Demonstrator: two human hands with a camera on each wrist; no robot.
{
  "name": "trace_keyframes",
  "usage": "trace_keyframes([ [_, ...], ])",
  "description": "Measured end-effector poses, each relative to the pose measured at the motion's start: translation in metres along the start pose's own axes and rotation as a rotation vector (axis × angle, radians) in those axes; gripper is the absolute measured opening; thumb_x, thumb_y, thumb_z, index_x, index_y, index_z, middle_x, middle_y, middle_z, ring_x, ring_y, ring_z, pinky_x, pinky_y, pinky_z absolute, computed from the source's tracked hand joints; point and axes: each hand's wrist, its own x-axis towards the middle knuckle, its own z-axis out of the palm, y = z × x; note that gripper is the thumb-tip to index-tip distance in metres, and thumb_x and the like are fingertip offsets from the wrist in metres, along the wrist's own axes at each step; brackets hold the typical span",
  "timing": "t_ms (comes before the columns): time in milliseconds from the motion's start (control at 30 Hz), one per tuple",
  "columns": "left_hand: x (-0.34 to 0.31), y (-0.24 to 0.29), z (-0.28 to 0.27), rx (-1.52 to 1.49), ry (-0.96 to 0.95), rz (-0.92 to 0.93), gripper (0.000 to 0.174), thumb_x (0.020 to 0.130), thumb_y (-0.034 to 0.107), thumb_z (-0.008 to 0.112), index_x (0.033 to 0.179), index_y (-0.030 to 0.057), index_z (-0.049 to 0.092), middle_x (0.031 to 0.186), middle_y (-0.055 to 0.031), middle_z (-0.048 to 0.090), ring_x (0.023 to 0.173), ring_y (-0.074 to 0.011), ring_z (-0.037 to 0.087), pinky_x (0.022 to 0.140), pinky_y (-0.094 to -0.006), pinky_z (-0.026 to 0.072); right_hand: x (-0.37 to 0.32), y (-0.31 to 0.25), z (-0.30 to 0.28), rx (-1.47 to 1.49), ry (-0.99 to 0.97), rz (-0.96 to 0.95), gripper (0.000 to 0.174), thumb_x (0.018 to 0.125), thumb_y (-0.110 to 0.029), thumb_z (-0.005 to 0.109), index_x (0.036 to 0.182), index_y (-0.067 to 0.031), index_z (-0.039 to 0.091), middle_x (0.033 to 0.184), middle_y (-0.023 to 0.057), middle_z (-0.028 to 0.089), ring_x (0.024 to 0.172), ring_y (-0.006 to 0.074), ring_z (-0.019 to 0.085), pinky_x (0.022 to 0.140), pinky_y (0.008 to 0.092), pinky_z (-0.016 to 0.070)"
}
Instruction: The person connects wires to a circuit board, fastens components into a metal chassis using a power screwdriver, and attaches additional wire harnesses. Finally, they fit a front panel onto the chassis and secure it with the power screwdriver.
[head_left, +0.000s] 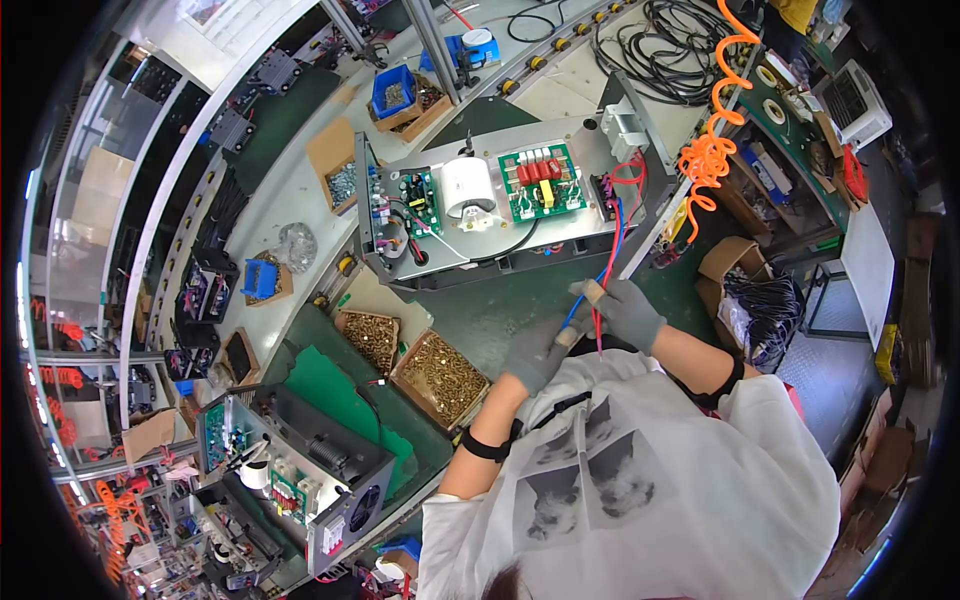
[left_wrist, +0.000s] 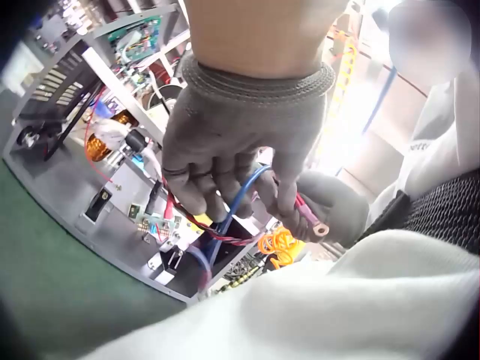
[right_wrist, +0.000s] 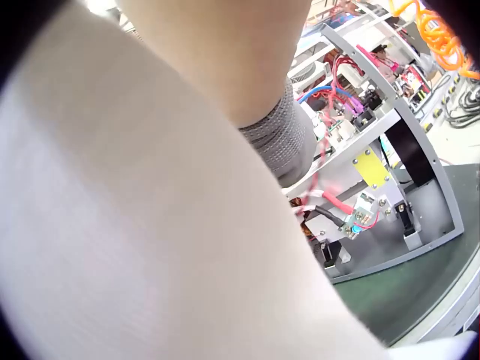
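Both hands wear grey gloves. Between them, in front of the open metal chassis [head_left: 450, 262], run a blue wire [head_left: 573, 313] and a red wire [head_left: 609, 262] from its right end. The left hand [head_left: 537, 356] curls its fingers round the blue wire; in the left wrist view the left hand [left_wrist: 244, 142] has the blue wire [left_wrist: 241, 196] at its fingers, beside a ring terminal [left_wrist: 321, 229]. The right hand [head_left: 628, 310] pinches the wires close by. In the right wrist view a sleeve hides most of the right hand [right_wrist: 296, 150], fingers included.
Two boxes of brass-coloured screws [head_left: 440, 378] stand left of the hands. A second chassis [head_left: 345, 440] lies at the lower left. An orange coiled hose [head_left: 706, 160] hangs at the right, near a box of black cables [head_left: 760, 310]. Blue bins [head_left: 261, 279] sit on the bench.
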Motion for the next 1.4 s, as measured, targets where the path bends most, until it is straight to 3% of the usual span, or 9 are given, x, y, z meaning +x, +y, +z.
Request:
trace_keyframes([
  [300,-0.015,0.012,-0.059,-0.109,0.331,-0.240,0.026,0.089,0.023,0.057,0.105,0.0053,0.064,0.077,-0.0082,0.063,0.065,-0.0160,0.057,0.062,-0.0270,0.0451,-0.047,-0.031,-0.034,0.033,0.171,0.010,0.040,0.095,-0.033,0.046,0.101,0.0029,0.061,0.058,0.0034,0.052,0.050,0.0112,0.049,0.045,0.0265,0.0381],
  [500,0.000,0.004,-0.012,0.118,-0.055,0.007,0.025,0.089,0.022,0.053,0.106,0.0046,0.062,0.083,-0.0123,0.063,0.076,-0.0203,0.062,0.068,-0.0322,0.0484,-0.018,-0.039,0.018,0.590,0.018,-0.194,0.048,0.096,-0.040,0.042,0.114,0.0024,0.056,0.071,0.0082,0.056,0.061,0.0152,0.053,0.057,0.0323,0.0441],
  [567,0.004,0.016,-0.005,0.079,-0.320,-0.200,0.024,0.088,0.019,0.054,0.106,0.0043,0.061,0.085,-0.0153,0.063,0.083,-0.0263,0.063,0.072,-0.0356,0.0493,0.008,-0.014,0.025,-0.768,0.167,-0.937,0.042,0.091,-0.037,0.049,0.109,-0.0002,0.059,0.076,0.0125,0.056,0.068,0.0245,0.054,0.063,0.0371,0.0456],
  [733,0.000,0.000,0.001,-0.153,-0.105,-0.058,0.016,0.087,0.009,0.054,0.102,0.0025,0.058,0.096,-0.0139,0.059,0.086,-0.0238,0.058,0.077,-0.0310,0.0461,-0.017,-0.051,-0.011,-0.730,0.602,-1.118,0.023,0.076,-0.019,0.064,0.091,-0.0031,0.059,0.077,0.0133,0.055,0.070,0.0330,0.053,0.063,0.0383,0.0439],
  [1033,0.002,0.013,-0.005,-0.611,-0.096,0.053,0.017,0.093,0.014,0.048,0.103,0.0011,0.053,0.090,-0.0076,0.059,0.084,-0.0151,0.056,0.079,-0.0302,0.0461,-0.004,0.014,0.011,-0.315,0.589,-0.568,0.048,0.083,-0.018,0.059,0.125,-0.0052,0.040,0.091,0.0165,0.058,0.083,0.0315,0.059,0.084,0.0429,0.0452],
  [1067,0.003,0.012,-0.007,-0.609,-0.100,0.054,0.017,0.093,0.014,0.048,0.103,0.0011,0.053,0.090,-0.0076,0.059,0.084,-0.0151,0.056,0.079,-0.0302,0.0461,-0.012,0.019,0.004,-0.870,0.438,-0.487,0.039,0.087,-0.025,0.054,0.122,-0.0081,0.049,0.092,0.0144,0.062,0.097,0.0269,0.058,0.102,0.0442,0.0316],
  [1200,0.016,-0.003,-0.003,-0.608,0.179,0.042,0.016,0.094,0.014,0.047,0.102,0.0012,0.053,0.091,-0.0088,0.059,0.086,-0.0161,0.058,0.080,-0.0293,0.0471,-0.027,0.035,-0.014,-1.493,-0.031,-0.439,0.026,0.084,-0.036,0.053,0.085,-0.0137,0.066,0.082,0.0072,0.065,0.089,0.0239,0.059,0.098,0.0411,0.0284],
  [1300,0.037,-0.014,0.000,-0.837,0.458,-0.016,0.013,0.093,0.009,0.047,0.099,0.0003,0.053,0.092,-0.0112,0.061,0.087,-0.0181,0.059,0.081,-0.0289,0.0484,-0.030,0.022,-0.032,-1.569,-0.240,-0.097,0.021,0.081,-0.034,0.057,0.079,-0.0152,0.066,0.071,0.0043,0.063,0.079,0.0226,0.059,0.091,0.0425,0.0310],
  [1400,0.055,-0.041,0.001,-0.546,0.458,-0.243,0.012,0.094,0.010,0.049,0.101,0.0021,0.056,0.090,-0.0089,0.062,0.084,-0.0169,0.063,0.079,-0.0283,0.0505,-0.047,0.005,-0.053,-1.259,-0.113,-0.571,0.016,0.077,-0.026,0.058,0.071,-0.0128,0.063,0.071,0.0049,0.061,0.074,0.0243,0.057,0.085,0.0392,0.0370],
])
